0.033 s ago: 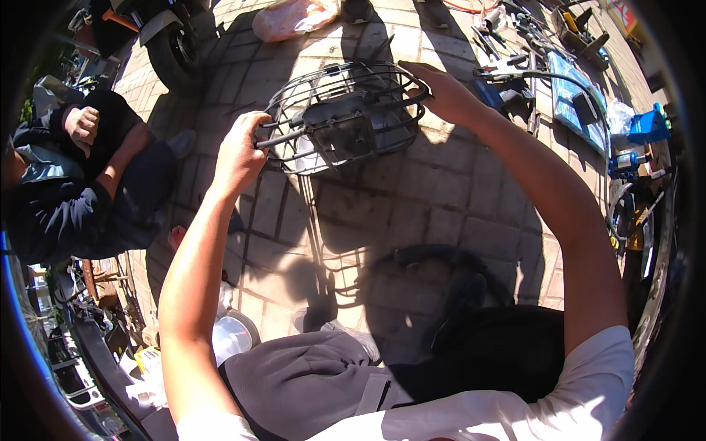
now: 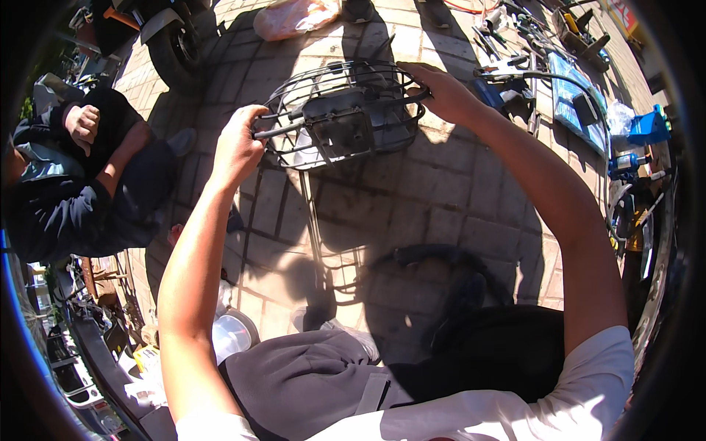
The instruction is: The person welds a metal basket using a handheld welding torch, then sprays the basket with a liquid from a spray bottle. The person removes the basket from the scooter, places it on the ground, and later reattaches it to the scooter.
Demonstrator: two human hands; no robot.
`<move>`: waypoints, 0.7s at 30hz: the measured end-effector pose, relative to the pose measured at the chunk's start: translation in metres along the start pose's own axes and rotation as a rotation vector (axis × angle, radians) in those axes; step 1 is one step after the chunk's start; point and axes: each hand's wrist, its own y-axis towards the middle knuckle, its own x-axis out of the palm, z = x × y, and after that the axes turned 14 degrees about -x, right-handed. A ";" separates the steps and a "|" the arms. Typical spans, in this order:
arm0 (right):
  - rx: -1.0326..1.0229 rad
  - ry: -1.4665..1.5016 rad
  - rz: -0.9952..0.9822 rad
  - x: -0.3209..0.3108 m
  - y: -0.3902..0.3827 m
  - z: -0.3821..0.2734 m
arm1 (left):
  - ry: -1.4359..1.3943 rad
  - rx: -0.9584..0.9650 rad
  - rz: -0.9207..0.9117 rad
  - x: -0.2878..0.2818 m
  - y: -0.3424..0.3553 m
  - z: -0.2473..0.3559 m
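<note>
Up ahead, a black wire basket (image 2: 338, 117) with a dark rectangular housing in its middle is held off the paving between my two hands. My left hand (image 2: 243, 141) is closed on its near left side, around a bar. At the upper right side, the fingers of my right hand (image 2: 430, 94) are wrapped over the rim. The underside of what I grip is partly hidden by my fingers.
At left a person in dark clothes (image 2: 88, 184) crouches, behind them a two-wheeler's wheel (image 2: 175, 59). A pink bag (image 2: 294, 18) lies ahead. Tools, cables, a blue sheet (image 2: 566, 95) and blue tools (image 2: 647, 128) line the right. A clear plastic container (image 2: 232, 336) sits by my left elbow.
My left hand and the near left side of the basket have risen very slightly. Otherwise the scene looks the same.
</note>
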 end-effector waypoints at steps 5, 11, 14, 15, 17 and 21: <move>0.084 -0.305 -0.106 -0.005 0.023 -0.006 | -0.187 -0.362 0.016 0.009 0.047 -0.002; 0.252 -0.388 -0.155 -0.011 0.055 -0.007 | -0.395 -0.493 -0.099 -0.002 -0.025 -0.018; 0.236 -0.427 -0.136 -0.005 0.054 0.008 | -0.540 -0.706 -0.539 -0.014 -0.138 -0.038; 0.169 -0.463 -0.123 0.001 0.052 0.014 | -0.625 -0.873 -0.613 -0.018 -0.181 -0.044; 0.163 -0.408 -0.098 0.008 0.054 0.030 | -0.630 -0.851 -0.455 -0.026 -0.275 -0.054; 0.153 -0.422 -0.053 0.010 0.070 0.090 | -1.054 -1.672 0.259 -0.034 -0.440 -0.036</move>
